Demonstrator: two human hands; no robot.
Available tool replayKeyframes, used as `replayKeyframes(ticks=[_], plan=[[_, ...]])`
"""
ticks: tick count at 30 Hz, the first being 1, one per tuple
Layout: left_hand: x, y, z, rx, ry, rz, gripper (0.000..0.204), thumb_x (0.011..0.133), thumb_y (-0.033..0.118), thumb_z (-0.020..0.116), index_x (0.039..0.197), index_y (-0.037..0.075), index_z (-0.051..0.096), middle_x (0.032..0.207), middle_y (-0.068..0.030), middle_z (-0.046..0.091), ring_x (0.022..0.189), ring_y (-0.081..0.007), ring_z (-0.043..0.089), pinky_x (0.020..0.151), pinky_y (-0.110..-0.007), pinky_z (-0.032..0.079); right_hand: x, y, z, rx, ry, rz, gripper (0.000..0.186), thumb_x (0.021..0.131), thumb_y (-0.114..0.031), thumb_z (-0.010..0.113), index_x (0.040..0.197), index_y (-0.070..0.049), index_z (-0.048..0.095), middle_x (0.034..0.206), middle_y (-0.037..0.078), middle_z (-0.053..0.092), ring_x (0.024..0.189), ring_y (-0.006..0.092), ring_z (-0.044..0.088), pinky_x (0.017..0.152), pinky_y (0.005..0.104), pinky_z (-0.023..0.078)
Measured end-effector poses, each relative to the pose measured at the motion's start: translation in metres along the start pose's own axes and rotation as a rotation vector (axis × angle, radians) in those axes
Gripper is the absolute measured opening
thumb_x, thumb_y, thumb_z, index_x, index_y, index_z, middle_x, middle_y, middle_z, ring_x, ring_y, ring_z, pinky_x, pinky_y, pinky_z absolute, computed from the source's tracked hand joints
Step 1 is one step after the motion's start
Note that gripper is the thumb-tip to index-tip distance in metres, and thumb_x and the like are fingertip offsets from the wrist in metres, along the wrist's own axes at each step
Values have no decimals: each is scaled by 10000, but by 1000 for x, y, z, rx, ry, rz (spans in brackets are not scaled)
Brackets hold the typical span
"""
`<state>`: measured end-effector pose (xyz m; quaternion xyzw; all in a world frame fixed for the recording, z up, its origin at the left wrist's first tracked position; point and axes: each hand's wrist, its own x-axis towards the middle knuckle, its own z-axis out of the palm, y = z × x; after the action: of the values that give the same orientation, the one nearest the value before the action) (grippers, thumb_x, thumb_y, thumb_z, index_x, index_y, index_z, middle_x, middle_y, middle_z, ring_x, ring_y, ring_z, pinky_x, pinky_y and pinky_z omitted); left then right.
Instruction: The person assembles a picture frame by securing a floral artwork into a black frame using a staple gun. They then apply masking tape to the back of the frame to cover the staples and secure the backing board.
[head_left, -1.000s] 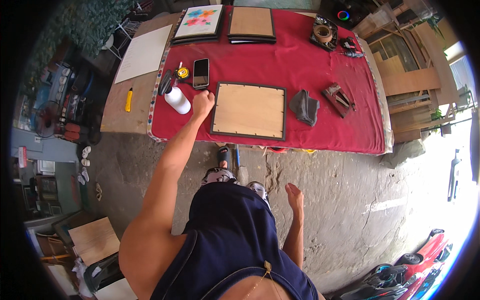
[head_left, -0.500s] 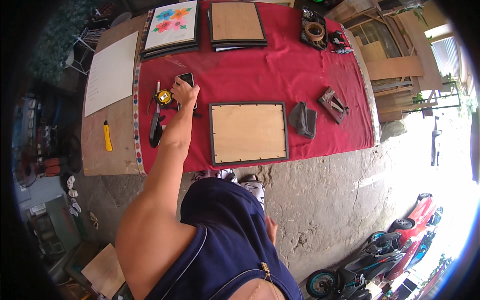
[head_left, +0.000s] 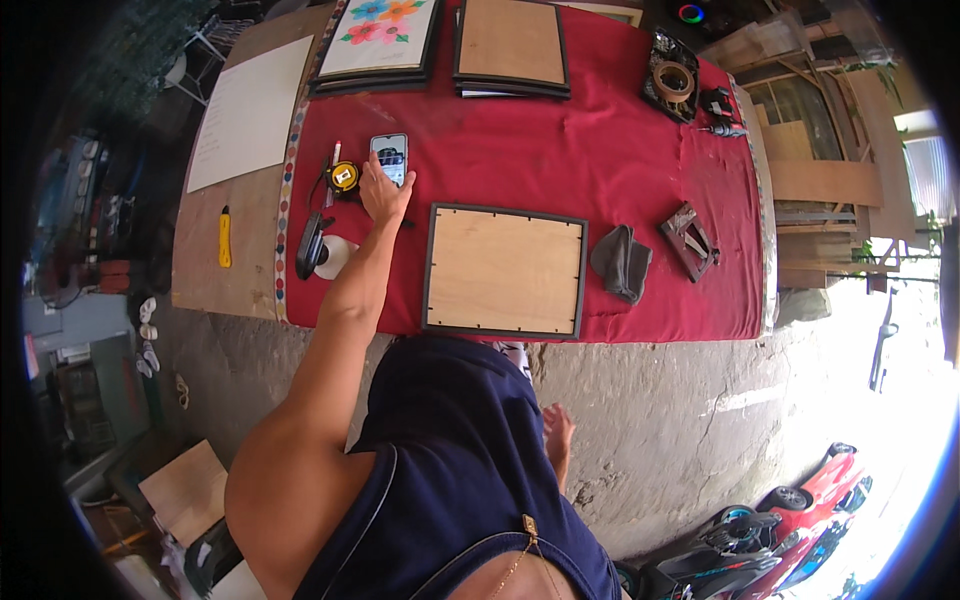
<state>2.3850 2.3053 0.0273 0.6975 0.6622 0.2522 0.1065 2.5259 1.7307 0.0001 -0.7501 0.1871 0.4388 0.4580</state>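
My left hand [head_left: 383,195] reaches over the red-covered table with its fingers stretched out, touching the lower end of a smartphone [head_left: 391,146]. The phone lies face up with its screen lit. Just left of that hand are a yellow and black tape measure [head_left: 343,177], a black-handled tool [head_left: 311,250] and a white round thing [head_left: 338,258], partly hidden by my forearm. A dark picture frame [head_left: 505,270] lies back side up in front of me, small dark tabs along its inner edge. My right hand [head_left: 558,435] hangs beside my body, holding nothing, fingers loosely apart.
To the frame's right lie a grey cloth item [head_left: 622,264] and a brown metal tool [head_left: 690,242]. Stacked frames [head_left: 512,45] and a flower picture [head_left: 380,35] stand at the far side. A tape roll [head_left: 672,82] sits in a black tray; a yellow cutter [head_left: 225,238] lies left.
The phone's screen has gone from dark to lit. My left hand has drawn back toward the phone's lower end, uncovering more of it. The whole view has shifted slightly.
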Motion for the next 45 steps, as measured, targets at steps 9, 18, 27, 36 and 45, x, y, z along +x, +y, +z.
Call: replayKeyframes(ticks=[9, 18, 27, 36, 45], plan=[[-3, -8, -9, -71, 21, -3, 730, 679, 401, 782, 1239, 52, 469, 1237, -188, 506, 1110, -376, 501, 915, -463, 446, 54, -44, -48, -31, 21, -44, 558, 866, -457, 584, 1231, -37, 542, 1139, 162, 626, 1011, 280, 608, 800, 419, 472], [-2, -7, -14, -84, 48, 11, 746, 638, 359, 821, 1220, 43, 478, 1158, -171, 547, 1095, -373, 509, 928, -447, 438, 57, -17, -55, -79, -57, 88, 528, 885, -440, 557, 1221, -34, 544, 1124, 167, 631, 971, 273, 617, 769, 413, 481], [-6, 6, -17, -126, 20, -143, 795, 622, 369, 834, 1248, 52, 460, 1195, -189, 538, 1115, -374, 506, 935, -441, 440, 69, -33, -63, -62, -19, 50, 558, 875, -447, 563, 1247, -33, 529, 1136, 168, 623, 998, 280, 604, 789, 416, 465], [-6, 4, -16, -135, 26, -110, 836, 612, 383, 842, 1256, 37, 435, 1202, -218, 533, 1103, -385, 520, 929, -446, 448, 75, -39, -56, -72, -25, 50, 542, 875, -443, 576, 1235, -40, 540, 1111, 151, 636, 966, 256, 616, 768, 399, 481], [-6, 8, -17, -134, 1, -169, 867, 612, 380, 844, 1283, 41, 412, 1208, -224, 527, 1111, -381, 517, 934, -441, 449, 73, -39, -53, -77, -31, 61, 540, 875, -446, 572, 1231, -41, 547, 1127, 166, 627, 979, 261, 612, 767, 397, 482]])
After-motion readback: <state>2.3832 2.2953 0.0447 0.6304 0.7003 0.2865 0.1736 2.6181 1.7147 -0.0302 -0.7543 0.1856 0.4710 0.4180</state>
